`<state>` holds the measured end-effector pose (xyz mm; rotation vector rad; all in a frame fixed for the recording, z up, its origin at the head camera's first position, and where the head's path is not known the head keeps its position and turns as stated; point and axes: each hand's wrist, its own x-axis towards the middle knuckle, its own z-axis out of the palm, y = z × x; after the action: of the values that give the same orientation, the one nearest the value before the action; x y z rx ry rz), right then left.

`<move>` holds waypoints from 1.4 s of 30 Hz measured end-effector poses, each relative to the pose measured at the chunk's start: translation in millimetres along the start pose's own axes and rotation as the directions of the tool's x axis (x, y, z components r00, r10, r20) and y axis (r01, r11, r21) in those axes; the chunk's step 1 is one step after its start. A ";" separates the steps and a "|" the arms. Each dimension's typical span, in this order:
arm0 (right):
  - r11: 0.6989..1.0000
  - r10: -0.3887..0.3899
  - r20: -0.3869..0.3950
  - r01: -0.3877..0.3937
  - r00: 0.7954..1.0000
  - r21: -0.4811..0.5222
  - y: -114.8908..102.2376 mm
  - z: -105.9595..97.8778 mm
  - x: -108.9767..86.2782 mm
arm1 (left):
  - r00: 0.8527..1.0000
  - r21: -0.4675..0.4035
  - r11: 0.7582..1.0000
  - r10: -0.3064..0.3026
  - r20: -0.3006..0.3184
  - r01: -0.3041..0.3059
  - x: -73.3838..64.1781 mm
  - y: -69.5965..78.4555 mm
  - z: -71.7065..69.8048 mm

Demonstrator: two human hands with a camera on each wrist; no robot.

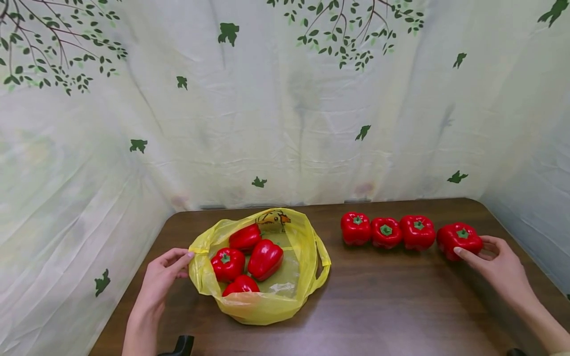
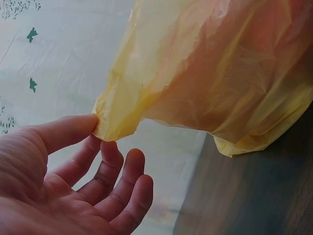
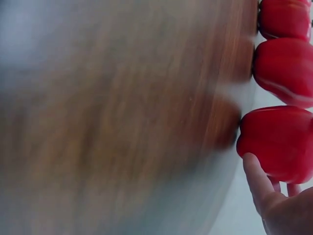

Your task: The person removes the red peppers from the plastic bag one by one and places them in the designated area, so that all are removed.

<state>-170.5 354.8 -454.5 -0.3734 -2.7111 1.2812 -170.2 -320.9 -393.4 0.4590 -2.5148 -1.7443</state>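
A yellow plastic bag [image 1: 307, 277] stands with its mouth wide on the left of the table, several red bell peppers [image 1: 265, 259] inside it. My left hand [image 1: 166, 277] pinches the left rim of the bag between thumb and index finger; the left wrist view shows the other fingers loosely bent below the pinched corner [image 2: 117, 117]. At the right, my right hand [image 1: 500, 262] holds the end red bell pepper [image 1: 458, 237] of a row, thumb at its front and fingers at its right side. That pepper [image 3: 276, 142] appears in the right wrist view, apart from its neighbour.
More red bell peppers [image 1: 386, 232] stand in a row to the left of the held one, green stems up. The brown wooden table [image 1: 356, 306] ends at a pale leaf-patterned curtain [image 1: 289, 123] behind. A dark object [image 1: 181, 345] shows at the bottom edge near my left forearm.
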 end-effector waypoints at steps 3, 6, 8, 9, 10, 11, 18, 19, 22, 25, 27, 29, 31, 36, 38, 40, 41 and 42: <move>1.000 -0.015 -0.004 0.015 1.000 0.008 -1.2 2.6 4.1 | 1.000 -0.005 1.000 0.002 -0.003 -0.002 0.0 -0.7 -0.1; 1.000 -0.017 -0.009 0.017 1.000 0.013 -3.1 5.5 7.7 | 1.000 -0.004 1.000 0.002 -0.005 -0.002 0.3 -1.0 -0.1; 1.000 -0.014 -0.015 0.014 1.000 0.009 -4.8 7.4 9.7 | 1.000 -0.002 1.000 0.000 -0.007 -0.001 0.3 -1.1 -0.1; 1.000 -0.012 -0.016 0.012 1.000 0.007 -5.4 8.4 10.5 | 1.000 0.000 1.000 -0.001 -0.007 0.001 0.4 -1.1 -0.1; 1.000 -0.008 -0.017 0.008 1.000 0.008 -6.1 9.4 11.2 | 1.000 0.002 1.000 -0.002 -0.008 0.002 0.4 -1.1 -0.1; 1.000 -0.002 -0.017 0.002 1.000 0.009 -6.5 10.2 11.8 | 1.000 0.003 1.000 -0.004 -0.008 0.004 0.4 -1.1 -0.1; 0.998 0.028 -0.025 -0.026 0.999 0.056 -9.1 15.4 13.9 | 1.000 -0.002 1.000 -0.001 -0.010 0.001 -0.1 -0.7 -0.2; 0.998 0.027 -0.024 -0.025 0.999 0.064 -9.4 15.9 14.1 | 1.000 -0.003 1.000 -0.001 -0.010 0.001 -0.2 -0.7 -0.2; 0.996 0.034 -0.017 -0.032 0.999 0.082 -10.3 17.1 14.7 | 1.000 -0.006 1.000 -0.003 -0.012 0.002 -0.3 -1.0 -0.2; 0.993 0.037 -0.003 -0.036 0.999 0.113 -11.2 17.5 14.4 | 1.000 -0.006 1.000 -0.004 -0.012 0.004 -0.3 -1.4 -0.3; 0.990 0.034 0.008 -0.034 0.999 0.138 -11.3 17.6 13.9 | 1.000 -0.004 1.000 -0.005 -0.010 0.005 -0.1 -1.5 -0.4; 0.986 0.028 0.019 -0.030 0.999 0.162 -11.1 17.8 13.5 | 1.000 -0.003 1.000 -0.007 -0.009 0.007 0.1 -1.8 -0.4; 0.984 0.018 0.024 -0.022 1.000 0.179 -10.7 17.5 13.0 | 1.000 -0.005 1.000 -0.008 -0.009 0.008 0.3 -1.8 -0.5; 0.990 -0.001 -0.002 0.001 1.000 0.139 -9.9 14.1 11.3 | 1.000 -0.014 1.000 -0.009 -0.010 0.009 0.0 -1.1 -0.9; 0.994 -0.005 -0.033 0.009 0.999 0.110 -10.7 12.6 9.3 | 1.000 -0.013 1.000 -0.010 -0.010 0.010 -0.3 -0.8 -1.1; 0.996 -0.014 -0.062 0.020 0.998 0.092 -12.6 11.2 6.6 | 1.000 -0.010 1.000 -0.011 -0.011 0.011 -0.6 -0.7 -1.3; 0.996 -0.024 -0.082 0.030 0.996 0.079 -14.4 10.6 5.1 | 1.000 -0.008 1.000 -0.011 -0.012 0.011 -0.8 -0.7 -1.3; 0.997 -0.034 -0.102 0.040 0.994 0.062 -16.8 10.2 3.1 | 1.000 -0.007 1.000 -0.012 -0.011 0.012 -0.9 -0.7 -1.4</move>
<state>-178.5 337.8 -448.0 -0.3689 -2.5750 1.2982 -168.9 -322.2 -393.4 0.4837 -2.5030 -1.7487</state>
